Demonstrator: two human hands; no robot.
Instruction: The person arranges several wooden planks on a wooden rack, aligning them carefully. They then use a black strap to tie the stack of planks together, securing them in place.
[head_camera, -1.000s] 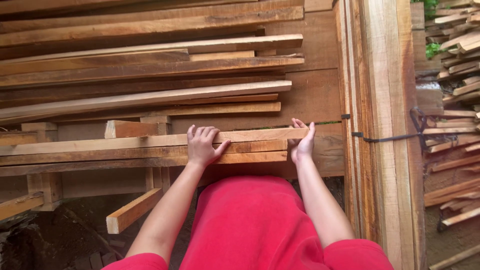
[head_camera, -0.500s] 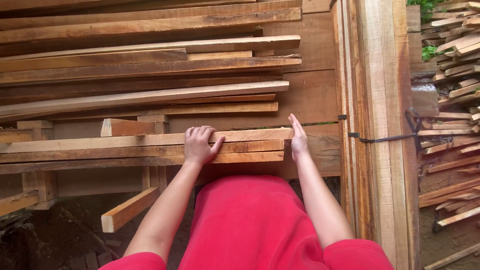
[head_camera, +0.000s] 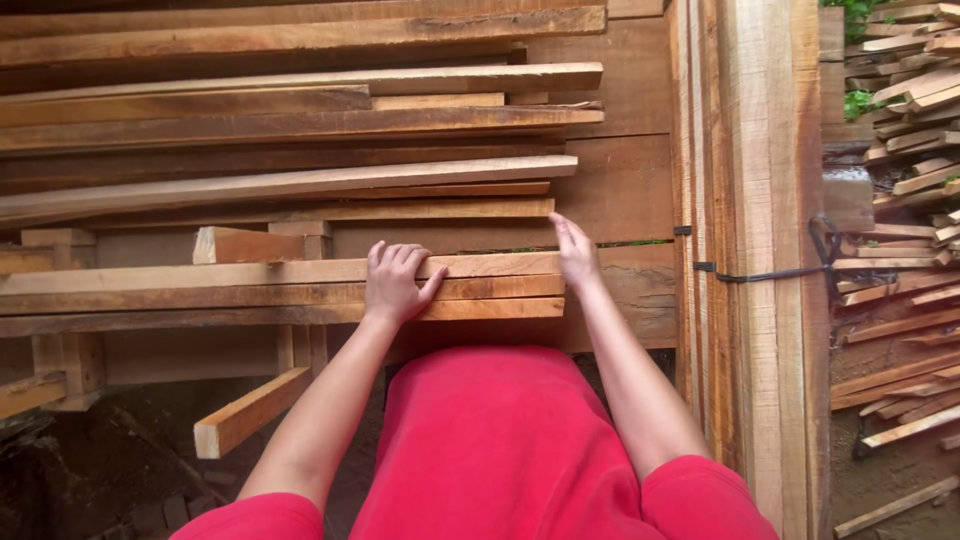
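Two bare hands rest on a low stack of boards (head_camera: 280, 290) that lies crosswise in front of a person in a red shirt (head_camera: 500, 450). The left hand (head_camera: 395, 283) lies palm down on the top board of this stack, fingers together and curled over its far edge, thumb spread along the near side; its grip is closed loosely over the board. The right hand (head_camera: 575, 250) stands on edge against the right-hand end of the same stack, fingers straight and together, pressing flat on the end faces rather than wrapping round anything. The stack sits on a rough wooden frame (head_camera: 65, 355) whose legs show beneath it at the left.

No box or bin appears in view; the wood is held only in open piles. Behind the hands several longer planks (head_camera: 300, 180) lie in stepped layers, their right ends staggered, the highest ones at the top of the view. A short block (head_camera: 245, 245) rests just behind the top board, left of the left hand. A loose piece of timber (head_camera: 250, 410) juts out below the frame, slanting toward the viewer beside the left forearm.

To the right a tall upright post (head_camera: 770, 250) of pale wood closes off the pile, with a dark cord (head_camera: 770, 272) tied round it. Beyond the post, offcuts (head_camera: 900, 200) lie heaped in disorder on the ground.
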